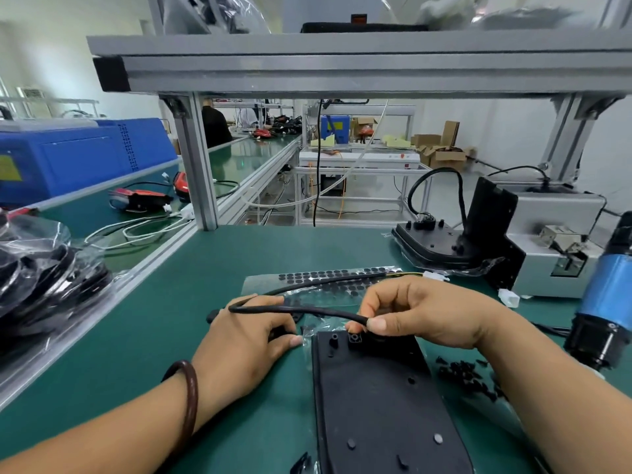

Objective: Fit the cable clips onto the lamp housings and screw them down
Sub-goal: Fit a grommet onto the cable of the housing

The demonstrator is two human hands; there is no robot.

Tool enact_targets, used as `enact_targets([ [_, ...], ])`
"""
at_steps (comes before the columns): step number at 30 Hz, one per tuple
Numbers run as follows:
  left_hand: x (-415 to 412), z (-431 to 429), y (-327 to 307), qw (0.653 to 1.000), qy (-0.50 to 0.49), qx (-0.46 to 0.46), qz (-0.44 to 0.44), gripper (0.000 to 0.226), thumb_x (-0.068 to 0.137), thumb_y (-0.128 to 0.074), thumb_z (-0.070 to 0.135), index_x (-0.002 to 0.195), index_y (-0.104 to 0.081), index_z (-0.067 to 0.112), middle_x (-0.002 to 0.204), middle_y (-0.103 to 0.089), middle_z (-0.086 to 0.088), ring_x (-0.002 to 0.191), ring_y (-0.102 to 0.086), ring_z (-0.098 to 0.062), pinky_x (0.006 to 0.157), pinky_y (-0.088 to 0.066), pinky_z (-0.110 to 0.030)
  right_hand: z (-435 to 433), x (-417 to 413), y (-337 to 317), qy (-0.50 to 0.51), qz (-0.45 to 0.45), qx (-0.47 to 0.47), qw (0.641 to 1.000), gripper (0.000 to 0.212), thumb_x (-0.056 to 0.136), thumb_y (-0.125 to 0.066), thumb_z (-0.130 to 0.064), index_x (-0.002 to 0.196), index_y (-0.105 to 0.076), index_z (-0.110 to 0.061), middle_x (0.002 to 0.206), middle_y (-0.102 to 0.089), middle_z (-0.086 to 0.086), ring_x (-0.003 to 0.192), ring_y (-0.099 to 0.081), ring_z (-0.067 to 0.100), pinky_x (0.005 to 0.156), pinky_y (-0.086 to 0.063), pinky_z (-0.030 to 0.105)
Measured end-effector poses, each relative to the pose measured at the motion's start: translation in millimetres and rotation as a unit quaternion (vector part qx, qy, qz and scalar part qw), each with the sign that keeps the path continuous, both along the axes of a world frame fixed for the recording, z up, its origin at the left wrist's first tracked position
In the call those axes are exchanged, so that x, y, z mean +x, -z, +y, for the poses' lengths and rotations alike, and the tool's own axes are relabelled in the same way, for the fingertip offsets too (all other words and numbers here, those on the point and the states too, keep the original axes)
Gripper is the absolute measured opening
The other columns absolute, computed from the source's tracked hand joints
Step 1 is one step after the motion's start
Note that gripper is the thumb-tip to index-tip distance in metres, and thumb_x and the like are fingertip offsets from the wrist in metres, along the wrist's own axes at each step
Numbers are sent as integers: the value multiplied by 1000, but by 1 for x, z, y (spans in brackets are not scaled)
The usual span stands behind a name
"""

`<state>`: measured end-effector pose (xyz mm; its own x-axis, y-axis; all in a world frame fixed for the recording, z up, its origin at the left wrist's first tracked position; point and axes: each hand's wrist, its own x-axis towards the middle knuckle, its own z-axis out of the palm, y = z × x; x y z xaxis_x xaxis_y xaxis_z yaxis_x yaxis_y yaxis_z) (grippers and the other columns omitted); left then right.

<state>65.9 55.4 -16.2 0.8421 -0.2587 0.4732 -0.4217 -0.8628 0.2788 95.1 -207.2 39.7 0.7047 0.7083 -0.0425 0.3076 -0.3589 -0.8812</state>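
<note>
My right grip [427, 313] pinches a black cable [307, 309] between thumb and forefinger, just over the far end of the housing [376, 405]. The housing lies flat on clear wrap at the bench's [171, 302] near edge, its studs and screw posts facing up. From the pinch the cable runs left across the knuckles of my left grip [246, 340], bends round there and runs back right to a white plug [436, 277].

My left grip rests on the bench just left of the housing, its thumb touching the wrap at the housing's far left corner. Its fingers are curled with something dark under them, and I cannot tell whether they grasp it. A brown bangle [188, 398] sits on that wrist.

A sheet of black dots [325, 277] lies beyond both grips. Small black parts [468, 374] are scattered right of the housing. A blue driver [605, 302] stands at the right edge, and a second housing [441, 241] lies near the far right corner beside a grey feeder [554, 241].

On the next bench a blue machine [85, 155] carries a yellow label [8, 169], too blurred to read.
</note>
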Motion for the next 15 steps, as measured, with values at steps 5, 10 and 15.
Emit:
enact_targets([
  [5, -6, -1, -5, 998, -5, -42, 46, 4, 85, -66, 38, 82, -65, 36, 123, -58, 20, 131, -42, -6, 114, -25, -35, 0, -2, -4, 4, -6, -6, 1000, 21, 83, -66, -24, 96, -66, -7, 107, -70, 16, 90, -58, 16, 85, -44, 31],
  [10, -32, 36, -9, 992, 76, -37, 96, 28, 75, -57, 69, 83, -61, 42, 120, -40, 54, 116, -37, 27, 95, -26, 2, -1, -3, -4, 15, -7, -6, 1000, 16, 91, -64, -13, 101, -65, 0, 104, -72, 9, 92, -60, 13, 87, -46, 28],
  [15, -50, 101, -50, 987, 48, -31, 153, 58, 62, -55, 86, 90, -67, 36, 112, -63, 33, 92, -63, 13, 74, -56, -23, 0, -3, -5, 42, -11, -21, 999, 13, 89, -66, -10, 99, -69, -2, 94, -70, 8, 83, -58, 10, 81, -46, 22],
])
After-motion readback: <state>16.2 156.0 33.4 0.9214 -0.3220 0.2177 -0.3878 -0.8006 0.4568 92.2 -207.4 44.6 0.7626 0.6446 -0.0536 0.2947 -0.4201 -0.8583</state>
